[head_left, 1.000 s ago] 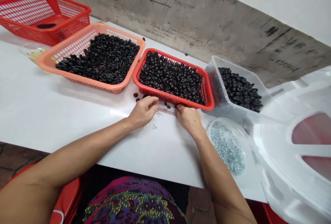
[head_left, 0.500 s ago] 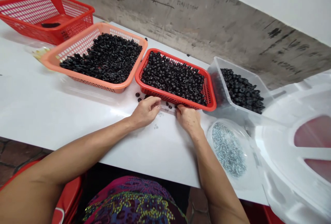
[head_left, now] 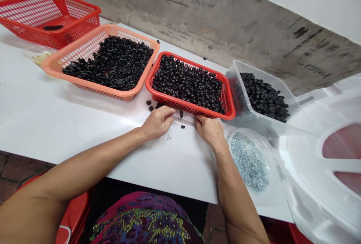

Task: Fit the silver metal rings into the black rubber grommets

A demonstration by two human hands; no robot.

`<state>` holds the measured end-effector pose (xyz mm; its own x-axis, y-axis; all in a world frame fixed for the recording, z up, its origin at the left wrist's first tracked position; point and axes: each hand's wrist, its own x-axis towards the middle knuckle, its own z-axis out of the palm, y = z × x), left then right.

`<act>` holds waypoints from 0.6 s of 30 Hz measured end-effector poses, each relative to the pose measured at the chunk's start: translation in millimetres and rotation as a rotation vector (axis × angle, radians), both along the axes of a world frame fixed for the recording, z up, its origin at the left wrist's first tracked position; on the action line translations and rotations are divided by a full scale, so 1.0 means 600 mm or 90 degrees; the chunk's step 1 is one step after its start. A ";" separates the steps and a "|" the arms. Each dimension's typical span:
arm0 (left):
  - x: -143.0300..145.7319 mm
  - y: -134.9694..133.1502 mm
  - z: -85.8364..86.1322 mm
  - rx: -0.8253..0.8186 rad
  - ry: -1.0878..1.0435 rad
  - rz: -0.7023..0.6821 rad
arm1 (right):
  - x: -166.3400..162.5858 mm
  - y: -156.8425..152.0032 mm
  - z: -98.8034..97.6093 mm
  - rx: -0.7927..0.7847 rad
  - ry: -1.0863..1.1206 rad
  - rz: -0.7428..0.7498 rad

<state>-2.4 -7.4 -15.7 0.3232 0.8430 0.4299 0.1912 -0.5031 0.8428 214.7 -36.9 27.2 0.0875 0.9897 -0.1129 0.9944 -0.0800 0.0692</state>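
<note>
My left hand (head_left: pixel 158 123) rests on the white table by the near edge of the red basket (head_left: pixel 189 108), thumb and fingers curled together. Whatever it may hold is hidden. To its right, my right hand (head_left: pixel 211 129) is closed against the basket's near side, its fingertips mostly out of sight. Between the hands lie a small black piece (head_left: pixel 183 126) and another dark piece (head_left: pixel 181 114) close to the basket. Several black rings (head_left: pixel 148 102) sit just beyond my left hand. Small black ring-shaped parts (head_left: pixel 187 82) fill the red basket.
An orange basket (head_left: pixel 132 94) of smaller black parts stands left, with a red basket (head_left: pixel 96 12) behind it. On the right are a clear bin (head_left: pixel 245 95) of black parts, a round tray of small silvery pieces (head_left: pixel 249 163) and a large white plastic object (head_left: pixel 304 168).
My right hand has shifted slightly right, and a small black piece now lies on the table between my hands. My left hand has stayed nearly in place.
</note>
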 end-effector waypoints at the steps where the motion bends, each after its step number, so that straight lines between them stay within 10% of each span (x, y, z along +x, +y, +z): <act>1: 0.000 0.000 0.000 0.002 0.005 -0.002 | -0.001 0.002 -0.002 -0.008 -0.005 -0.002; 12: -0.002 -0.002 0.003 0.019 0.035 -0.012 | -0.015 0.002 -0.010 0.026 0.050 0.019; 18: -0.002 -0.002 0.002 0.035 0.041 -0.014 | -0.039 -0.023 -0.012 0.066 0.155 0.187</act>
<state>-3.5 -8.9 -14.3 0.3704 0.8107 0.4534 0.2320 -0.5534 0.8000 191.4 -50.4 20.2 -0.2181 0.9759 0.0061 0.9625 0.2161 -0.1643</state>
